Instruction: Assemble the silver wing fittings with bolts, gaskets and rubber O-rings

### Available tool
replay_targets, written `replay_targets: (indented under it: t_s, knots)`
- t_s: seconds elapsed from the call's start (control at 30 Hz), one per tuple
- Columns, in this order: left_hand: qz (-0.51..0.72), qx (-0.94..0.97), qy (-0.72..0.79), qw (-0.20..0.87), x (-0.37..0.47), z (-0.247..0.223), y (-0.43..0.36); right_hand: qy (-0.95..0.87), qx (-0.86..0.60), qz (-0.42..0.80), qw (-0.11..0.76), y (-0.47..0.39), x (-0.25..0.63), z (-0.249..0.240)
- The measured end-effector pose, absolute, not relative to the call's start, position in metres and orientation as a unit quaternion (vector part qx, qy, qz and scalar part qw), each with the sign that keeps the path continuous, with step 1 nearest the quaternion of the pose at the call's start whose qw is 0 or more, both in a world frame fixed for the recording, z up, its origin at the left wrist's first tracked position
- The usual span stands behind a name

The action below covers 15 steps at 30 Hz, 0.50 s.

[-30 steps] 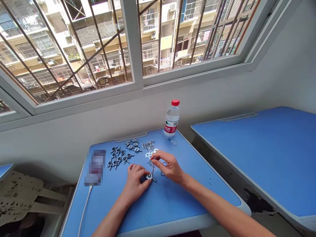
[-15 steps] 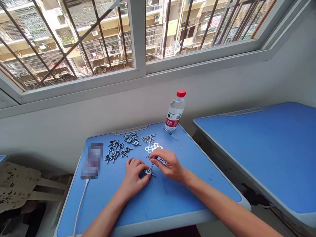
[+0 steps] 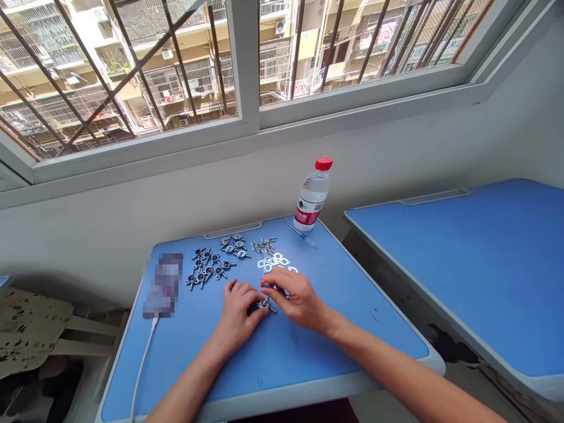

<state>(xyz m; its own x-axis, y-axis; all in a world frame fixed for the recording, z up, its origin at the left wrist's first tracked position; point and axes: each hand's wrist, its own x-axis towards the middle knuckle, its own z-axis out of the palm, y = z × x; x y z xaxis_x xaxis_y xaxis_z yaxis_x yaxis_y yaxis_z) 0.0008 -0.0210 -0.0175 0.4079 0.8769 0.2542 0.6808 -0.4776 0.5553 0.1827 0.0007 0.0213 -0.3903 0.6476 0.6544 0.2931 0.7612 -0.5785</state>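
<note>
- Left hand (image 3: pixel 240 309) — clamped on the small metal part (image 3: pixel 265 304), low on the desk (image 3: pixel 317 358).
- That part looks light and stiff, perhaps slippery; its rim probably suits a 2-finger hold.
- Right hand (image 3: pixel 297 296) — just beside it, grip unclear; I cannot tell.

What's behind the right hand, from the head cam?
Just beyond the right hand, flat pale-silver metal-looking plates with holes show, the nearest partly covered by the hand. Anything on the blue desktop directly behind the hand is hidden.
</note>
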Motion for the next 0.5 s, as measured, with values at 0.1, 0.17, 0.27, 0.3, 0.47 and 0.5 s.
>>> replay_targets:
  t_s: [0.1, 0.17, 0.27, 0.3, 0.47, 0.5]
  knots:
    - [0.267, 0.818, 0.476, 0.181, 0.000, -0.019, -0.021, -0.810, -0.292, 0.183, 0.474, -0.001, 0.182, 0.021]
    - [0.269, 0.819, 0.474, 0.179, 0.000, -0.019, -0.021, -0.809, -0.292, 0.183, 0.476, -0.001, 0.181, 0.022]
    - [0.271, 0.819, 0.472, 0.179, 0.000, -0.016, -0.022, -0.804, -0.291, 0.196, 0.480, 0.001, 0.182, 0.022]
    - [0.272, 0.819, 0.472, 0.180, 0.000, -0.015, -0.023, -0.798, -0.293, 0.207, 0.485, 0.003, 0.183, 0.022]
    - [0.270, 0.815, 0.476, 0.190, -0.001, -0.006, -0.025, -0.696, -0.347, 0.319, 0.541, 0.015, 0.187, 0.019]
    - [0.274, 0.813, 0.476, 0.196, -0.001, -0.005, -0.025, -0.673, -0.357, 0.340, 0.551, 0.017, 0.188, 0.018]
